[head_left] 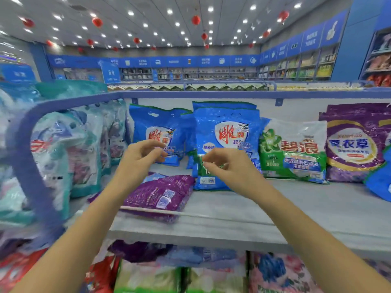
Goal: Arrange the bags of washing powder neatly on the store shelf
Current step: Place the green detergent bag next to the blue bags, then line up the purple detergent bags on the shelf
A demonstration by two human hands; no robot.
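Left hand (140, 157), right hand (227, 168) raised; fingers (211, 160) seemingly half-curled.

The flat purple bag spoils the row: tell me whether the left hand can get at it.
Probably yes: the purple bag lies just below the empty left hand, with nothing between them.

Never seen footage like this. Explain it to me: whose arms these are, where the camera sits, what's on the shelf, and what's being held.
No machine here: a person wears one wide-angle camera on the head, so you look forward and down along their own arms. The left hand and right hand reach toward a grey store shelf. Standing on it are a left blue bag, a middle blue bag, a green and white bag and an upright purple bag. A flat purple bag lies near the front. Both hands' fingers are loosely curled before the blue bags and seem to hold nothing; touch cannot be told.
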